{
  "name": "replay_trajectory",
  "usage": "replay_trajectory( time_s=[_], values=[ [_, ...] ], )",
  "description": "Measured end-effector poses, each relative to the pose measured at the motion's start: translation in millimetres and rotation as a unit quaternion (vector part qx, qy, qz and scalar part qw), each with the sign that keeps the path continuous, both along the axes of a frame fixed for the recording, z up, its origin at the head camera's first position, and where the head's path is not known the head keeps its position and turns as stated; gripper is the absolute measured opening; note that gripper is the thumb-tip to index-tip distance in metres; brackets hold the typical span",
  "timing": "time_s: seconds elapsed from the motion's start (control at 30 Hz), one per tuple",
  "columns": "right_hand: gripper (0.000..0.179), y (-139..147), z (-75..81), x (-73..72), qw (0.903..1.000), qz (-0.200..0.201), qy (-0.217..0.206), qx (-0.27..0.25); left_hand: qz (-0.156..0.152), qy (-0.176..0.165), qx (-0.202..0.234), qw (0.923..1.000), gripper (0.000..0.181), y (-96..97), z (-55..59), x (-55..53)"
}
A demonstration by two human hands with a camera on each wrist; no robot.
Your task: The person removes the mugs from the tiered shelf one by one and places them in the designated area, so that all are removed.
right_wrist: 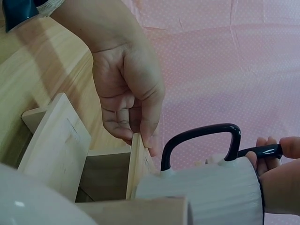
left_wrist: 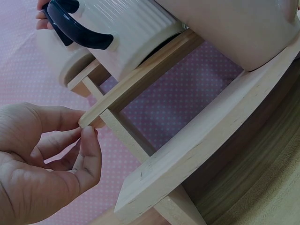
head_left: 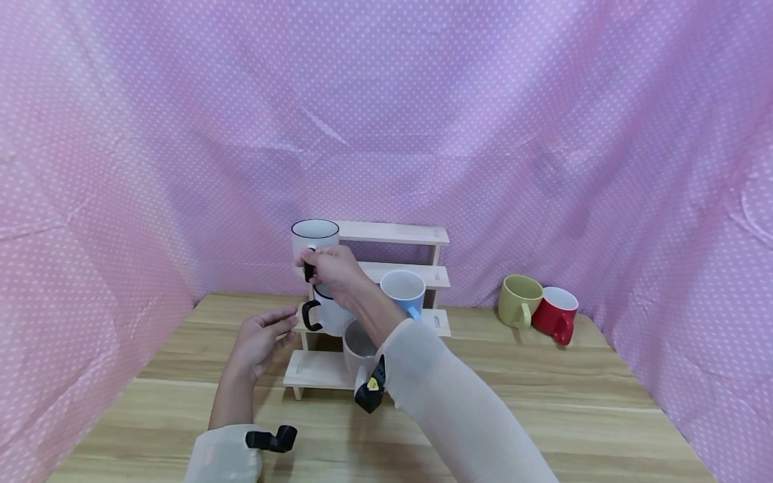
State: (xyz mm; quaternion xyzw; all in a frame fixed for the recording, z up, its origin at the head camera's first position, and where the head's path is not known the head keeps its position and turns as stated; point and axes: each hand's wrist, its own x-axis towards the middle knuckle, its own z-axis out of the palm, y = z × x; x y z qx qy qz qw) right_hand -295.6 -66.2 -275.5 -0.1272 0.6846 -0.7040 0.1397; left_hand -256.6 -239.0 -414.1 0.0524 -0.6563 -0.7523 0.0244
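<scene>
My right hand (head_left: 335,268) grips the black handle of a white mug (head_left: 326,240) with a black rim, upright at the left end of the upper shelves. My left hand (left_wrist: 51,159) pinches the left end of a shelf of the stepped wooden rack (left_wrist: 129,86) between thumb and fingertips. A second white mug (head_left: 331,318) with a black handle stands on that shelf, beside those fingers. On the bottom shelf sits a pale mug (head_left: 355,352), partly hidden by my right forearm. A light-blue mug (head_left: 395,302) with a white inside is right of the second white mug.
A yellow-green mug (head_left: 513,307) and a red mug (head_left: 548,320) stand close together on the wooden table (head_left: 543,402), right of the rack. Pink dotted cloth (head_left: 386,134) hangs behind and at both sides.
</scene>
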Motion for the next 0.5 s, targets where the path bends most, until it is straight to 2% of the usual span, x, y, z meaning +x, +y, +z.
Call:
replay_trajectory(
  time_s=[0.2, 0.5],
  values=[
    [0.027, -1.3, -1.1, 2.0, 0.9996, -0.013, 0.012, -0.021, -0.003, 0.004, -0.001, 1.0000, 0.041, -0.2, 0.6, -0.3],
    [0.029, 2.0, 2.6, 6.4, 0.9983, -0.002, 0.053, -0.024, -0.001, 0.001, 0.001, 1.0000, 0.044, -0.5, 0.9, 0.5]
  ],
)
